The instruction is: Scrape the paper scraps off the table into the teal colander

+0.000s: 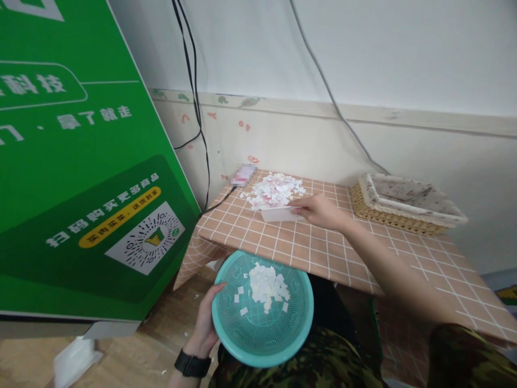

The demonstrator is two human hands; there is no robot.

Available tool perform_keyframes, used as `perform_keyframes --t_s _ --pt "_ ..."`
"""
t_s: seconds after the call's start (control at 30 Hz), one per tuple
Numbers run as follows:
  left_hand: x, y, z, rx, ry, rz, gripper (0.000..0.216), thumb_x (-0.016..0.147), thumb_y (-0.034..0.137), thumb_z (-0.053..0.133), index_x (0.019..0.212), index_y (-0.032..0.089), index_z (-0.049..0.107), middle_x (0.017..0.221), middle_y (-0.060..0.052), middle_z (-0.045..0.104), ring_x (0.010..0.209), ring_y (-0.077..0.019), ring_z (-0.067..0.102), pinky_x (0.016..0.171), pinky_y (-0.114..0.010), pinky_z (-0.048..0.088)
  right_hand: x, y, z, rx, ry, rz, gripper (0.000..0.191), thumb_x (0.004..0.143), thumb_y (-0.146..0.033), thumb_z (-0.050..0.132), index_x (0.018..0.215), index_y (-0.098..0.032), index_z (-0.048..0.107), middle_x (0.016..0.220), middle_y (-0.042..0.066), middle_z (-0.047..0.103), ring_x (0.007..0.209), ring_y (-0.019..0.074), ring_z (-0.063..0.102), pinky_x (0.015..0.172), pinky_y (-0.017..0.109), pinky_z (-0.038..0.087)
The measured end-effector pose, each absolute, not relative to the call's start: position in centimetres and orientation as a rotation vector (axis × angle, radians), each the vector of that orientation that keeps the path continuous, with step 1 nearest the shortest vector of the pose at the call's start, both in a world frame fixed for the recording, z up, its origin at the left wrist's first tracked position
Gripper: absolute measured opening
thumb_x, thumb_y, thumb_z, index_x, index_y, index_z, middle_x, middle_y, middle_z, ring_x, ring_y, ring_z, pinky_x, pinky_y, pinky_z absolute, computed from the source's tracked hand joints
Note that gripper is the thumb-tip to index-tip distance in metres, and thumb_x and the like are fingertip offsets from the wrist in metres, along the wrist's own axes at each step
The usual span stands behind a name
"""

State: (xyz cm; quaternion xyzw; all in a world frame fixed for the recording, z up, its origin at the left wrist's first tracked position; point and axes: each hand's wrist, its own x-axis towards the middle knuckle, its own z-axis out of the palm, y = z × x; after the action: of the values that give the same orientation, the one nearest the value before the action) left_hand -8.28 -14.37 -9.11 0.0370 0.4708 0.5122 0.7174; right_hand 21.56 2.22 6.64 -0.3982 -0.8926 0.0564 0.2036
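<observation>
My left hand (205,323) grips the left rim of a teal plastic sieve basket (283,345) held below the table edge, over my lap. Small white paper scraps (266,285) lie inside it. My right hand (319,210) reaches over the table and pinches a white flat card (278,214), set on edge against a pile of white and pink paper scraps (274,189) near the table's far left corner.
The table (323,253) has an orange checked cloth. A wicker basket with a cloth liner (404,202) stands at the back right. A large green sign (81,161) leans at the left. Black cables (197,108) hang down the wall. White tissue (75,361) lies on the floor.
</observation>
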Motion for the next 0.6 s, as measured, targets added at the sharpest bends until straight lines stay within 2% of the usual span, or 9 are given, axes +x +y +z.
perform_keyframes --t_s 0.27,0.6 --pt "-8.1 -14.3 -8.5 0.108 1.04 1.141 0.013 0.072 0.023 0.063 0.078 0.011 0.066 0.066 -0.007 0.071 0.058 -0.0202 0.065 0.061 -0.034 0.052 21.7 2.0 3.6 -1.281 -2.166 0.124 0.028 0.085 -0.027 0.05 0.109 -0.023 0.066 0.099 0.006 0.07 0.083 0.0216 0.066 0.072 0.035 0.05" --pt "-8.9 -14.3 -9.4 0.11 1.011 1.143 0.018 0.071 0.024 0.065 0.083 0.011 0.066 0.071 -0.007 0.072 0.061 -0.0192 0.065 0.064 -0.032 0.052 21.4 2.0 1.8 -1.344 -2.209 0.094 0.03 0.087 -0.029 0.048 0.111 -0.023 0.065 0.083 0.005 0.072 0.064 0.0172 0.064 0.056 0.028 0.046"
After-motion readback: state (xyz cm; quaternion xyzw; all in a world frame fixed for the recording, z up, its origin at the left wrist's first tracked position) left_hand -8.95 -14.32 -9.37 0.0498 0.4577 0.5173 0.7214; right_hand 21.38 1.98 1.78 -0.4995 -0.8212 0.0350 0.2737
